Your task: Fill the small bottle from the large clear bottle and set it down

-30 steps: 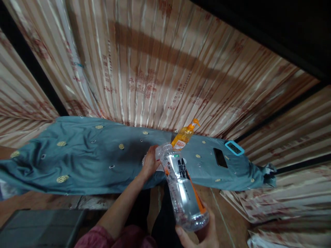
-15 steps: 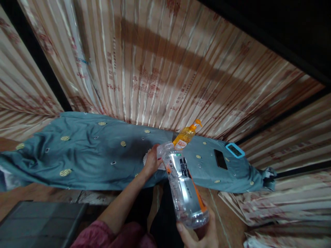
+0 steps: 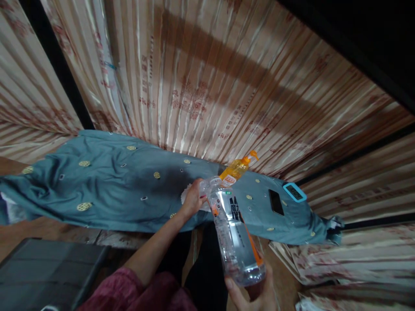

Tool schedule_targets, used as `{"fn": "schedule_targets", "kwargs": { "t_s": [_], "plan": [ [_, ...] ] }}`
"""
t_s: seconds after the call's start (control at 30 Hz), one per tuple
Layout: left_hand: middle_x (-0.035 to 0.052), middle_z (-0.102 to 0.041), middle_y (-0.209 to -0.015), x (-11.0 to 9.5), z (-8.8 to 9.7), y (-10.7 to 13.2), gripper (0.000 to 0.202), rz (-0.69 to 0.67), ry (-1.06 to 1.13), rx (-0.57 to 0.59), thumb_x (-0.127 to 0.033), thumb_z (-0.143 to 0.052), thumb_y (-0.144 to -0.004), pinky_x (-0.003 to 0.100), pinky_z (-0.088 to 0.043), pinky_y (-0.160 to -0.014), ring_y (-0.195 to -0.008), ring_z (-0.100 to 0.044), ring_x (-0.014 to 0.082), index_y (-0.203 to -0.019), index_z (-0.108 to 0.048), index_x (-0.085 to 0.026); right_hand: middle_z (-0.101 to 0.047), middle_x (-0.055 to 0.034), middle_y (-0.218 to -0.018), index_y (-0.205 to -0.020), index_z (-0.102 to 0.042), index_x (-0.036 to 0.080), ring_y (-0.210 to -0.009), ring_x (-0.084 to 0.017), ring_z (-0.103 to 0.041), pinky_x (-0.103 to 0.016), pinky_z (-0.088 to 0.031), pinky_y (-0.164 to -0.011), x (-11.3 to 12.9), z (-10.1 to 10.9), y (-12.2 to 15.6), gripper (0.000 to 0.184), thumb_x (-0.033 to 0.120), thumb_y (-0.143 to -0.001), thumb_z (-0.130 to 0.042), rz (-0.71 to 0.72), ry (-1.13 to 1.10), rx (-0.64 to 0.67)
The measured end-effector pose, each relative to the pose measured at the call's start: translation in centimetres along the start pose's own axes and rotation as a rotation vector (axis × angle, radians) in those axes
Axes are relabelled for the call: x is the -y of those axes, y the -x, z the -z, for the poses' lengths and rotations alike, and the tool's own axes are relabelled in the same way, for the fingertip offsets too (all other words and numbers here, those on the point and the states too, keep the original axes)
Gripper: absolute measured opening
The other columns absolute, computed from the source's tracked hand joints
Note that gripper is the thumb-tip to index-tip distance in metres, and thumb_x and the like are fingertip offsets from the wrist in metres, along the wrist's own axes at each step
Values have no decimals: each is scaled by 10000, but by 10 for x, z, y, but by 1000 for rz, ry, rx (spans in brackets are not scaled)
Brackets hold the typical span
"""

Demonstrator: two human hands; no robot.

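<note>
A large clear plastic bottle (image 3: 238, 233) with a silver and orange label lies at a slant in front of me, its neck pointing up and away to the left. My right hand (image 3: 253, 289) is closed around its base. At the neck end, my left hand (image 3: 193, 199) has its fingers closed on a clear plastic piece (image 3: 207, 185); whether this is a small cup or part of the bottle, I cannot tell. Something white and thin (image 3: 184, 194) shows beside and beneath the left hand. Just beyond the bottle's neck stands an orange pump bottle (image 3: 236, 169).
A grey-green patterned cloth (image 3: 113, 194) covers the long table. On its right part lie a dark phone (image 3: 276, 202) and a blue-framed digital clock (image 3: 295, 191). Striped curtains (image 3: 194, 86) hang behind. A dark grey box-like surface (image 3: 52, 272) is at lower left.
The view has shifted slightly. Both hands keep their hold, and the bottle stays at nearly the same slant, a little further right in view.
</note>
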State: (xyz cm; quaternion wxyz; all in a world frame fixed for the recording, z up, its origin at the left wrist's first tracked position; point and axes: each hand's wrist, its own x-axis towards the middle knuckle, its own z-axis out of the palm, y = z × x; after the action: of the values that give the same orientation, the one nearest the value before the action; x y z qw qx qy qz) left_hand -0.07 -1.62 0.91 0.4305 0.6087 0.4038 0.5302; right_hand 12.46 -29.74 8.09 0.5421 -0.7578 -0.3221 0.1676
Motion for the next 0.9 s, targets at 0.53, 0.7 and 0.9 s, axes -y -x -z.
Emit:
{"fn": "schedule_targets", "kwargs": {
  "t_s": [0.53, 0.7, 0.9],
  "plan": [
    [127, -783, -1257, 10, -1, 0, 583, -3, -36, 7, -51, -843, -703, 542, -614, -1118, -1242, -770, 402, -1229, -680, -244, -859, -224, -1219, -1536, -540, 151, -991, -402, -886, -433, -743, -815, 8, 3, -5, 1147, 816, -697, -951, 19, 49, 45],
    [133, -784, -1259, 7, 0, 1, 565, 11, -21, 3, -67, -882, -696, 542, -602, -1131, -1259, -763, 394, -1199, -697, -246, -876, -193, -1161, -1515, -570, 165, -956, -386, -883, -420, -729, -808, 4, 6, -8, 1102, 742, -673, -985, 18, 36, 45],
    [101, -787, -1242, 4, 0, 0, 571, 29, 29, -11, -93, -889, -692, 529, -590, -1147, -1225, -750, 368, -1201, -693, -260, -868, -203, -1244, -1519, -555, 177, -1029, -366, -887, -383, -712, -870, 6, 6, -6, 1025, 624, -694, -969, 27, 49, 60]
  ]
}}
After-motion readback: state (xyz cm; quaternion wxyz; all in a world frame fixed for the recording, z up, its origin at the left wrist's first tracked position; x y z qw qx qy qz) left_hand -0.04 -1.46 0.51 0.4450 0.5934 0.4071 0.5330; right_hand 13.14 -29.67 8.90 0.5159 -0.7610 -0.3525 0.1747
